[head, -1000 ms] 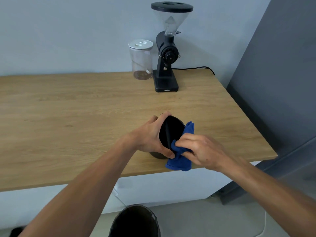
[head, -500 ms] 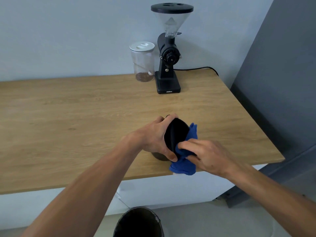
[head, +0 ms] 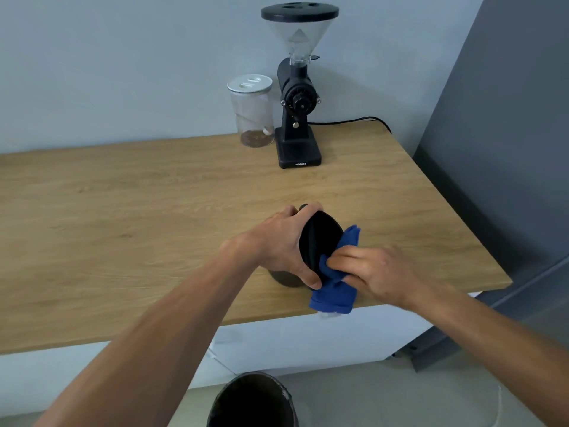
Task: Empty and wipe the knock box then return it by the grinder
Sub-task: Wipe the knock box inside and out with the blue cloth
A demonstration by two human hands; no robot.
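The black round knock box (head: pixel 318 241) is tipped on its side above the wooden counter (head: pixel 123 229), its opening turned to the right. My left hand (head: pixel 277 245) grips it around the rim, thumb at the lower edge. My right hand (head: pixel 369 272) presses a blue cloth (head: pixel 334 291) against the lower part of the opening, fingers pushing the cloth inward. One corner of the cloth sticks up behind the box and the rest hangs over the counter's front edge. The black coffee grinder (head: pixel 297 100) stands at the back of the counter.
A clear jar with a white lid (head: pixel 252 115) stands left of the grinder, with a little brown stuff at its bottom. The grinder's black cable (head: pixel 354 120) runs off to the right. A dark bin (head: pixel 252 402) stands on the floor below. A grey wall (head: pixel 508 134) bounds the counter's right side.
My left hand has tilted the knock box further to the right. My right hand's fingers have pushed the cloth deeper against the opening. The view has shifted slightly.
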